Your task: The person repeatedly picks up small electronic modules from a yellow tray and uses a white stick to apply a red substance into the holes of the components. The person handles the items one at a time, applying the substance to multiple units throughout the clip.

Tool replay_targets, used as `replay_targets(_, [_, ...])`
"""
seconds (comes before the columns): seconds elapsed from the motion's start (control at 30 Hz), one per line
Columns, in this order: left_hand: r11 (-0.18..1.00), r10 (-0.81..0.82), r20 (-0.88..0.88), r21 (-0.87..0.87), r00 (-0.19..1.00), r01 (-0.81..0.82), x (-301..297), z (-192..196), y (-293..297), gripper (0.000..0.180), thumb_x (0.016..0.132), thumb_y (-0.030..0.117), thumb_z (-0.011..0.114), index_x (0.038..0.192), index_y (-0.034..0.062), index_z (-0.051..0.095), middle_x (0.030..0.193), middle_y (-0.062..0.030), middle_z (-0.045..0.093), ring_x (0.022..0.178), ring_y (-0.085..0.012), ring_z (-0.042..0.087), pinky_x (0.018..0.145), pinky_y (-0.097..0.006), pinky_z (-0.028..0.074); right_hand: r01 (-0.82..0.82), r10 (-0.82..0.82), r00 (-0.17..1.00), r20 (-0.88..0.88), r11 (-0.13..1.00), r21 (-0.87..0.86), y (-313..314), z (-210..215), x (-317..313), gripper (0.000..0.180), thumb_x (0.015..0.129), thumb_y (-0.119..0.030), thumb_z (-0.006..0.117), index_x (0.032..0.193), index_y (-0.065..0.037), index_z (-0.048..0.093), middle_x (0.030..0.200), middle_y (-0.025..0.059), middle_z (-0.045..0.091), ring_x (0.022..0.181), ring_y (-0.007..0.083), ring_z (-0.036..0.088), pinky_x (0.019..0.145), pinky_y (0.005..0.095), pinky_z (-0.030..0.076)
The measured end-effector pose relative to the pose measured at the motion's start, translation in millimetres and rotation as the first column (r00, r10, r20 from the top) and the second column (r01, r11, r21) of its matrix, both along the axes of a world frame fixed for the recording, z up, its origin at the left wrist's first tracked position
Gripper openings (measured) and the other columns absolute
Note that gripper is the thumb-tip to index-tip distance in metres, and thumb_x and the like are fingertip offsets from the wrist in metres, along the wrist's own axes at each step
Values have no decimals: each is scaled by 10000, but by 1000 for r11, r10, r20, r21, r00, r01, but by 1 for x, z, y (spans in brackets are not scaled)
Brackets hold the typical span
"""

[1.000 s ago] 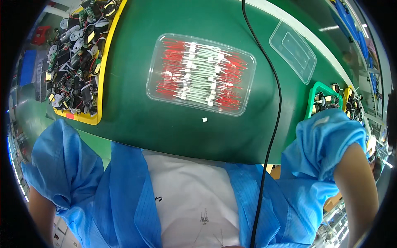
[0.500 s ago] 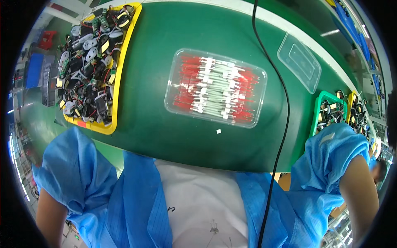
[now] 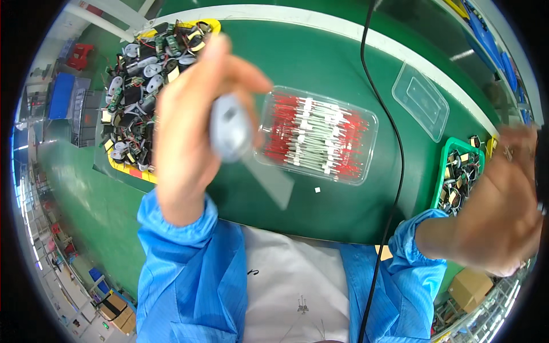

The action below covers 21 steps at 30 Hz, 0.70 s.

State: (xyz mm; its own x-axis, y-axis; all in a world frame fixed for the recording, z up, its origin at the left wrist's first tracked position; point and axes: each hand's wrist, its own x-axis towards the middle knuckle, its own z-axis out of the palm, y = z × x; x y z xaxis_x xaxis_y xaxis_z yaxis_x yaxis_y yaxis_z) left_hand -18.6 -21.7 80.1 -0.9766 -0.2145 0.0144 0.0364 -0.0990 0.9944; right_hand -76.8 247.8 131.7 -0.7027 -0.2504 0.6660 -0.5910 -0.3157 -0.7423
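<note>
Two hands are raised in front of the camera, both close and a little blurred. Left hand (image 3: 189, 131) is closed around a grey tool (image 3: 230, 127), a rounded grey body with a dark spot on it; the fingers wrap it from the left and the thumb goes over its top. A pale flat strip (image 3: 269, 180) seems to hang down from the tool toward the right, but it is too blurred to say what it is. Right hand (image 3: 500, 211) is at the right edge, the fingers spread and slightly bent; I cannot tell if it holds something, because the edge of the picture cuts it.

Behind the hands is a green table (image 3: 343, 74). On it, just right of the tool, lies a clear tray (image 3: 317, 134) full of red and white parts in rows. A clear lid (image 3: 420, 100) lies apart, further right and up. A yellow tray (image 3: 134, 97) at the left holds many small mixed parts, and a green tray (image 3: 457, 171) at the right, near the right hand, holds similar parts. A black cable (image 3: 394, 143) runs down across the table between the clear tray and the green tray. A small white piece (image 3: 317, 190) lies alone below the clear tray. Both sleeves (image 3: 183, 274) are blue
</note>
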Motion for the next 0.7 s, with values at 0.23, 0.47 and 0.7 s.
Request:
replay_targets(0.23, [928,-329,-122,143,936,345,-30,-50,9,237,869,148,605,1057,21,537,925,-20,531,803,-67,513,669,-190,426,214,-208,977,-54,922,323,-53,-24,-6,407,930,-283,405,1109,74,484,885,160,561,776,195,504,708,300,409])
replay_targets(0.47, [957,-231,-241,117,943,264,-21,-52,12,399,793,203,699,1038,1,457,998,-150,526,945,-196,532,818,-307,434,-95,49,990,130,921,377,-75,-67,-16,558,698,-286,766,1098,10,514,871,65,548,730,120,522,624,243,430])
replay_targets(0.7, [969,-235,-408,-30,883,244,-27,-66,11,336,755,45,718,1004,2,497,994,-103,531,891,-156,551,768,-273,477,-28,58,997,-49,882,471,-83,-74,-22,166,720,-11,715,858,16,625,806,106,627,680,174,602,557,268,477])
